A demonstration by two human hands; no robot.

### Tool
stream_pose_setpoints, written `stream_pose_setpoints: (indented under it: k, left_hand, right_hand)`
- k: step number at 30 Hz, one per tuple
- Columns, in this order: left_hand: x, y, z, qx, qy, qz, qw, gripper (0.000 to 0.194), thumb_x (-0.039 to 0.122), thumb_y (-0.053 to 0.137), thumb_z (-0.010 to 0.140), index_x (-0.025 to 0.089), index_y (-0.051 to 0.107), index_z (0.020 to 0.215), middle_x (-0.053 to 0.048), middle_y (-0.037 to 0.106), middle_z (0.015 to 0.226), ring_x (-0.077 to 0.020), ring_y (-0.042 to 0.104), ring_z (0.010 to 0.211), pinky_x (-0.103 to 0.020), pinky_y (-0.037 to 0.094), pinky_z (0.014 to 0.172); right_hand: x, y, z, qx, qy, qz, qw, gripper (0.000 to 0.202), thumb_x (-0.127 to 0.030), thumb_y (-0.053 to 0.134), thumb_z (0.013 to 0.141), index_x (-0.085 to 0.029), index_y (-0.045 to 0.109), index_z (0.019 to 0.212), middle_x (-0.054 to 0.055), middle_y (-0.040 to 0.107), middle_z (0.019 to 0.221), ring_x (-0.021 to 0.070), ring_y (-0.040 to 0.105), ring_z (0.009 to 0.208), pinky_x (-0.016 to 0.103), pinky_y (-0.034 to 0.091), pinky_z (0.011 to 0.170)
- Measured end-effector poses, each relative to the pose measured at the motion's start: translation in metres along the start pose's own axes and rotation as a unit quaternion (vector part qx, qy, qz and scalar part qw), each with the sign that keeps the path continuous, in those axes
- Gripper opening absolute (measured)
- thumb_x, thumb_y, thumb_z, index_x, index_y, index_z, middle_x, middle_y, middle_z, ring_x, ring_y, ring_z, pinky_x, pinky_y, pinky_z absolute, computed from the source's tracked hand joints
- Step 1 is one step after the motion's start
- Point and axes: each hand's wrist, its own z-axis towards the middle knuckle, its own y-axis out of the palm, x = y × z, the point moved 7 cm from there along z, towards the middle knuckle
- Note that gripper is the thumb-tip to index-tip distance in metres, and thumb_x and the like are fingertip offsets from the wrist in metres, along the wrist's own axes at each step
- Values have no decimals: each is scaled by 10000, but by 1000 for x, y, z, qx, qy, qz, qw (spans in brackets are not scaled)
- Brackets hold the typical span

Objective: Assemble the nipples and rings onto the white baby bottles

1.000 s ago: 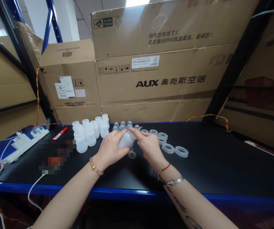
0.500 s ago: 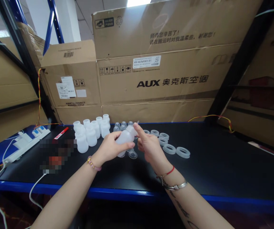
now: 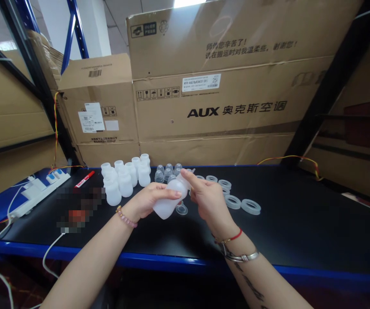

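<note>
My left hand (image 3: pixel 148 198) is wrapped round a milky white, soft-looking bottle (image 3: pixel 167 206), tilted with its neck up and to the right. At the neck my right hand (image 3: pixel 209 193) is closed, thumb pressed on the rim and fingers curled. A thin clear edge (image 3: pixel 191 171) sticks out beyond that thumb; the rest of this piece is hidden. Several clear dome-shaped teats (image 3: pixel 168 168) stand behind the bottle. A clear flanged piece (image 3: pixel 181 209) lies just below my hands. Several translucent rings (image 3: pixel 251 206) lie to the right.
Several white bottles (image 3: pixel 113 193) stand upright left of my hands. A red marker (image 3: pixel 84 179), a power strip (image 3: pixel 40 195) and a blurred-out object (image 3: pixel 80 210) with a white cable are farther left. Cardboard boxes (image 3: pixel 230 137) wall in the back of the black tabletop (image 3: pixel 300 231).
The bottle has turned and tipped so its base now points lower, toward me. My right hand stays at its neck. The whole view has shifted slightly.
</note>
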Motion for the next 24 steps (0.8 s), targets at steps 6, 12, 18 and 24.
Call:
stream_pose_setpoints:
  k: [6, 12, 18, 24]
  left_hand:
    - [4, -5, -1, 72, 64, 183, 978, 401, 487, 753, 649, 130, 618, 776, 19, 541, 618, -86, 451, 529, -223, 301, 496]
    - [17, -4, -8, 207, 159, 392, 882, 318, 453, 684, 720, 175, 653, 869, -25, 634, 802, -154, 541, 692, -256, 381, 601]
    - [9, -7, -2, 147, 120, 329, 925, 419, 541, 684, 714, 153, 632, 863, -12, 595, 722, -129, 502, 629, -238, 353, 556]
    - [2, -2, 3, 10, 69, 77, 995, 460, 544, 641, 767, 109, 619, 917, -43, 612, 746, -116, 536, 614, -233, 383, 561]
  right_hand:
    - [3, -1, 4, -13, 18, -49, 999, 416, -522, 807, 561, -152, 624, 521, -41, 402, 376, 101, 427, 434, 238, 324, 420]
    - [10, -1, 6, 3, 56, -47, 997, 370, -477, 815, 578, -138, 668, 588, -55, 387, 359, 99, 425, 409, 231, 331, 412]
    - [16, -4, 12, 16, 62, -56, 996, 449, -499, 824, 567, -187, 516, 470, -90, 282, 357, 49, 218, 355, 248, 169, 351]
    - [17, -7, 15, 47, 62, -32, 996, 595, -528, 799, 604, -243, 306, 430, -86, 234, 380, 45, 176, 369, 258, 105, 362]
